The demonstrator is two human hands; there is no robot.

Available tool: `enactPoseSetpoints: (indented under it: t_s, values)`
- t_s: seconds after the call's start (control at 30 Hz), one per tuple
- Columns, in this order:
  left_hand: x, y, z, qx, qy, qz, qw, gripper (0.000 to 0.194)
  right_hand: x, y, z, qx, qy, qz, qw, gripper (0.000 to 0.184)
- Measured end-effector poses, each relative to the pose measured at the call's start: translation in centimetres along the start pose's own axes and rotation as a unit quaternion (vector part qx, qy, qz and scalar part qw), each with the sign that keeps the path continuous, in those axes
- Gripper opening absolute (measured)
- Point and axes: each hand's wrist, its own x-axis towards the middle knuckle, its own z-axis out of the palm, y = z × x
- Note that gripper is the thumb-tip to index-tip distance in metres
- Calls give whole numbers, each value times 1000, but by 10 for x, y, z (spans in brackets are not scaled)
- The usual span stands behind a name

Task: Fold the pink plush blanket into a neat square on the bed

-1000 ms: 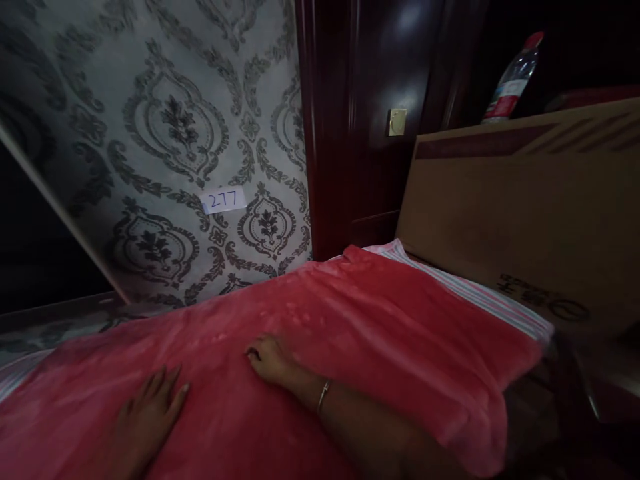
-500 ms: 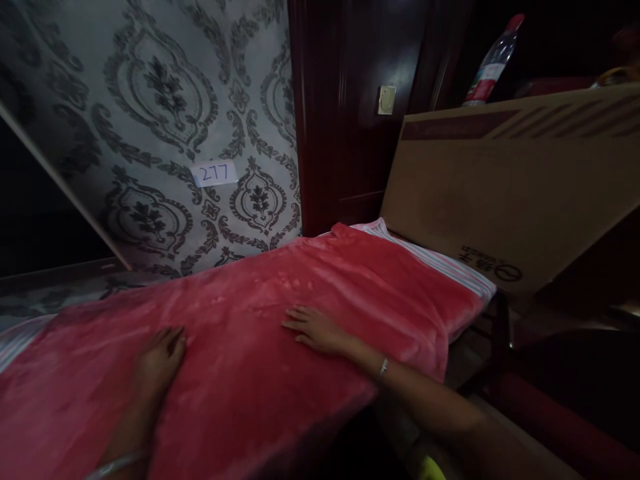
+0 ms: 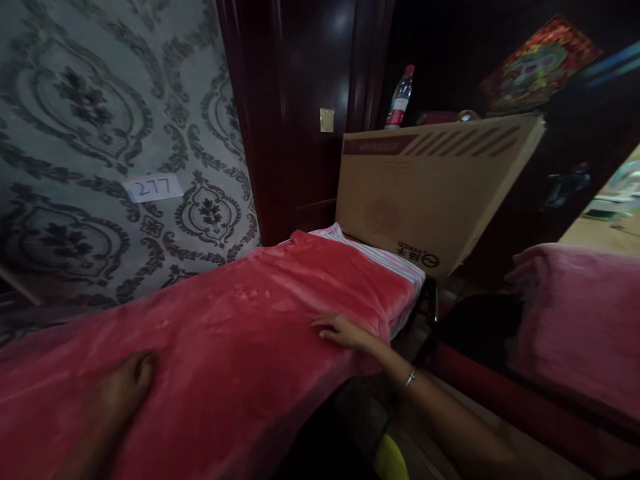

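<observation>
Your view has swung right, bringing in the folded pink blanket [image 3: 590, 313] between three and four o'clock, and your right hand [image 3: 343, 331] now lies at six o'clock, fingers loosely spread on the red blanket [image 3: 215, 380], which stretches across the lower left. That puts it close to the draped near edge, while your left hand [image 3: 120, 393] curls at eight o'clock; whether it pinches any cloth, I cannot tell.

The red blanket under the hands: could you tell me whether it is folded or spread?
Spread: the red blanket lies flat beneath both hands.
</observation>
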Motion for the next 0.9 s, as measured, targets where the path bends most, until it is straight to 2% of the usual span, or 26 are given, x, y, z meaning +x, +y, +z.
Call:
enactPoseSetpoints:
  t_s: [0.07, 0.2, 0.3, 0.4, 0.57, 0.77, 0.9]
  values:
    - [9, 40, 3, -36, -21, 43, 998, 48, 0, 15, -25, -3, 81, 80, 994, 32]
    - [19, 118, 22, -22, -41, 123, 991, 58, -4, 60, -87, -72, 214, 214, 950, 43]
    - [14, 150, 37, 35, -63, 131, 989, 59, -11, 93, -126, -127, 255, 300, 910, 48]
    - [7, 157, 44, 74, -58, 133, 987, 57, -18, 117, -149, -168, 252, 372, 878, 50]
    - [4, 157, 38, 77, -65, 138, 985, 57, -22, 140, -157, -211, 199, 466, 836, 43]
    - [5, 159, 35, 97, -88, 128, 983, 58, -19, 151, -160, -245, 176, 490, 818, 36]
    - [6, 156, 38, 95, -86, 129, 983, 59, -23, 157, -174, -252, 196, 511, 798, 39]
